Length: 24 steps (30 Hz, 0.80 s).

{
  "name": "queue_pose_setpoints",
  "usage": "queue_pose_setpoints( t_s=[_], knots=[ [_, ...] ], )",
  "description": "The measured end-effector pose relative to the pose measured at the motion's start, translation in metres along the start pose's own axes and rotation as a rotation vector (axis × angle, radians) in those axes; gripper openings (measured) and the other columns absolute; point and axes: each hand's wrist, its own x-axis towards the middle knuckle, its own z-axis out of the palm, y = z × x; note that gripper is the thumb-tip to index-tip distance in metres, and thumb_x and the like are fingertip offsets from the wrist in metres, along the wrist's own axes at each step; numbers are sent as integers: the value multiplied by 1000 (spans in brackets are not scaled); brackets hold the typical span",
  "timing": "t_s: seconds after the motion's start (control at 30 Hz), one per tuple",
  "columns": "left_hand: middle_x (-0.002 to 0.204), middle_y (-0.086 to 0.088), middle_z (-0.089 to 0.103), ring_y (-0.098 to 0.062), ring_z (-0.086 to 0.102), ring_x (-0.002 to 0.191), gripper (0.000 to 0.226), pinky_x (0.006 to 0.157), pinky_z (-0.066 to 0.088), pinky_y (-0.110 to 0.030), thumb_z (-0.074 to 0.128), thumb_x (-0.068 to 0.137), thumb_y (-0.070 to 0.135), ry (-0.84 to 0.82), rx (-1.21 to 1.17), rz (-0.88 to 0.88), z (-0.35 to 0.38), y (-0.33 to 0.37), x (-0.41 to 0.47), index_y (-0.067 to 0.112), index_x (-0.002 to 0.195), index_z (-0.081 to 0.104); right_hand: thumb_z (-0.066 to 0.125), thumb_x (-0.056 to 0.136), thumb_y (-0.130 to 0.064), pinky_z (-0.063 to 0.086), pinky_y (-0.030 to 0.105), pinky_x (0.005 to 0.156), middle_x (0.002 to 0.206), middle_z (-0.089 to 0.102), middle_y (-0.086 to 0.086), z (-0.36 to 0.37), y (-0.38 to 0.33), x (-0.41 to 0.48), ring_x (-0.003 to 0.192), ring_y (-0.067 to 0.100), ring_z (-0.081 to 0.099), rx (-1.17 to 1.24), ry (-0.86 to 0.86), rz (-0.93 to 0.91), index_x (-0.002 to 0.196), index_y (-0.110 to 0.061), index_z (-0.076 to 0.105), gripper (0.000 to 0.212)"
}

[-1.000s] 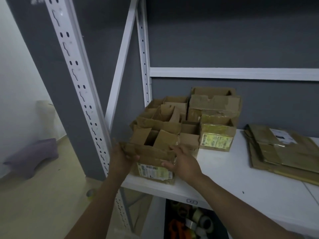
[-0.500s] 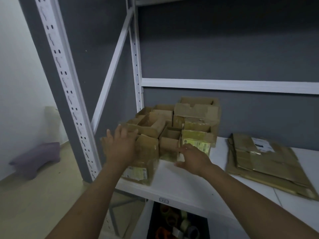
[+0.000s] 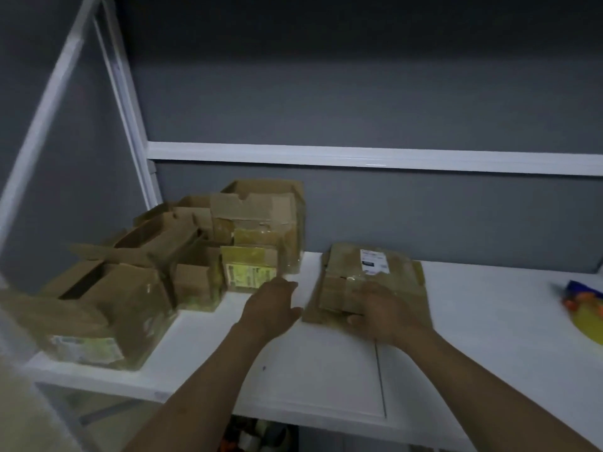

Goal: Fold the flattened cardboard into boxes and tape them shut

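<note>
flattened cardboard: brown stack, lying flat, white label on top | folded boxes: open-topped cluster, left of stack

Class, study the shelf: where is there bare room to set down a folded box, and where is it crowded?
Bare shelf: the front strip between the folded boxes and the flat cardboard stack, and right of that stack up to the orange-yellow object. Crowded: the left, packed with boxes.

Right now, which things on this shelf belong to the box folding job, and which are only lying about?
Job: flattened cardboard stack, under the right hand; folded boxes; left hand.
Lying about: yellow and orange packet at the right edge.
</note>
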Motion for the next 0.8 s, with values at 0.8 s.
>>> queue_pose_setpoints(
  t_s=[0.8],
  knots=[
    [97,7,64,-20,61,100,19,68,40,-18,63,90,34,-62,-738,-194,90,62,161,22,106,63,63,82,-52,38,37,108,141,51,0,70,128,63,125,24,52,47,302,49,135,-30,53,57]
  ],
)
